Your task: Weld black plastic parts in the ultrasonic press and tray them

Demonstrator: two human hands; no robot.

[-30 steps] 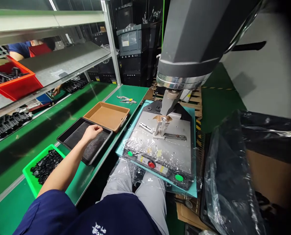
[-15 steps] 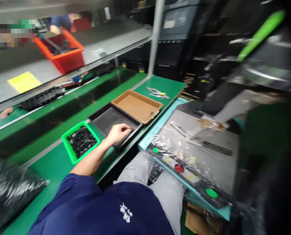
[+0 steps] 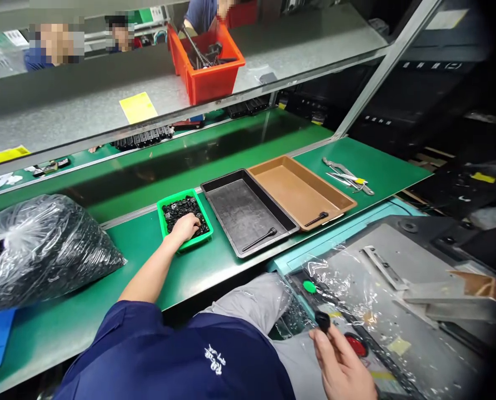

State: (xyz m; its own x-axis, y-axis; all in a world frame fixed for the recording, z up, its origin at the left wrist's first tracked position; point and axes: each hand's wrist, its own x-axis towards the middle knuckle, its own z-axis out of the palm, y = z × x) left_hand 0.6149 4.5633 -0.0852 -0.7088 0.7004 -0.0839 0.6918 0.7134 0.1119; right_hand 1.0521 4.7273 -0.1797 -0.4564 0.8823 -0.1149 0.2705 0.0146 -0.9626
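My left hand (image 3: 186, 228) reaches into a green bin (image 3: 210, 236) filled with small black plastic parts (image 3: 180, 208); its fingers are curled down among them, and their tips are hidden. My right hand (image 3: 342, 364), at the lower right, pinches a small black plastic part (image 3: 322, 320) between thumb and fingers, with its dark, rounded end showing. To the right of the bin lies a black tray (image 3: 240, 195) with one thin black rod-like piece with a thicker head (image 3: 259, 239). Touching it is a brown tray (image 3: 287, 183) holding a similar black piece (image 3: 316, 218).
Pliers-like metal tools (image 3: 347, 176) lie beyond the trays. A machine (image 3: 422, 278) with green and red buttons stands by my right hand. A filled plastic bag (image 3: 51, 253) sits at left. Above, a shelf (image 3: 93, 103) carries a red-orange bin (image 3: 210, 83); people are behind it.
My left hand has moved from the black tray into the green bin. A black rod-like piece now shows in that tray. My right hand has come into view holding a part; the camera has turned left.
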